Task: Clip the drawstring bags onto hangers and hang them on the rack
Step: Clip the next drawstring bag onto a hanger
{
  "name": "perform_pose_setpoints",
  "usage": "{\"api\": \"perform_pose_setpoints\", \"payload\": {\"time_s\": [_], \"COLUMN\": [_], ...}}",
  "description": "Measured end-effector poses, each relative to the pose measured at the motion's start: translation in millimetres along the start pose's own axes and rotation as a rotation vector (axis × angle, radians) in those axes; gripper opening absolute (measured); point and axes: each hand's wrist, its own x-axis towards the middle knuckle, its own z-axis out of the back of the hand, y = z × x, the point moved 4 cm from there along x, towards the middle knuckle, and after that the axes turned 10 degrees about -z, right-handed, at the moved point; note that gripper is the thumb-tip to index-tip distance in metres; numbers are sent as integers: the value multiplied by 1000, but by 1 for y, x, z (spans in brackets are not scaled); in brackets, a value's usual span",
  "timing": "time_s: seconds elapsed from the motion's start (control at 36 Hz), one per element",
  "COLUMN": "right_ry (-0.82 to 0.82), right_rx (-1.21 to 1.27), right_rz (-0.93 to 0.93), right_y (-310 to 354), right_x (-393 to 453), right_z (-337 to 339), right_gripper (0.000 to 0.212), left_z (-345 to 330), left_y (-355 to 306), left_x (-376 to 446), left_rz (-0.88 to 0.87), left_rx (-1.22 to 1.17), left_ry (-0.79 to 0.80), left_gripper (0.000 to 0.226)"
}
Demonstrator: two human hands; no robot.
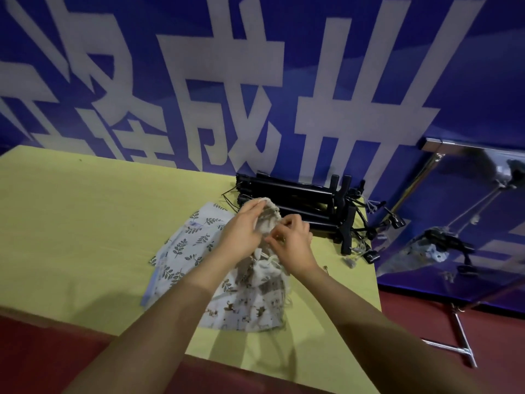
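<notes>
Nearest, a bag with small animal print is lifted off the yellow worktop, its bottom hanging near the front edge. The left hand grasps its gathered top; the right hand pinches the fabric beside it. Under it lies a leaf-print bag, flat. Open worktop stretches left. Behind the hands, black hangers pile near the right edge. Farther right stands the metal rack, one bag hanging blurred against a blue banner.

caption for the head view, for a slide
Both hands pinch a drawstring bag beside stacked black hangers.
</notes>
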Motion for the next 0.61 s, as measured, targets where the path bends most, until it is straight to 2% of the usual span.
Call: {"api": "perform_pose_setpoints", "payload": {"time_s": [0.08,0.17,0.22,0.39,0.5,0.61], "right_ry": [20,109,152,111,63,103], "right_rx": [65,169,162,139,138,81], "right_rz": [1,11,30,91,25,-93], "right_y": [9,19,24,17,5,-14], "right_x": [2,4,6,21,41,73], "right_z": [-2,-2,-1,4,16,25], "right_gripper": [19,29,24,22,22,29], "left_z": [14,22,24,17,5,-5], "left_y": [1,5,8,8,9,13], "left_x": [-3,-4,-3,8,26,46], "left_rz": [-6,-4,11,26,80,139], "left_rx": [-19,-3,15,90,136,147], "left_ry": [-39,-61,-67,-43,-26,-41], "left_gripper": [72,72,70,66,66,66]}}
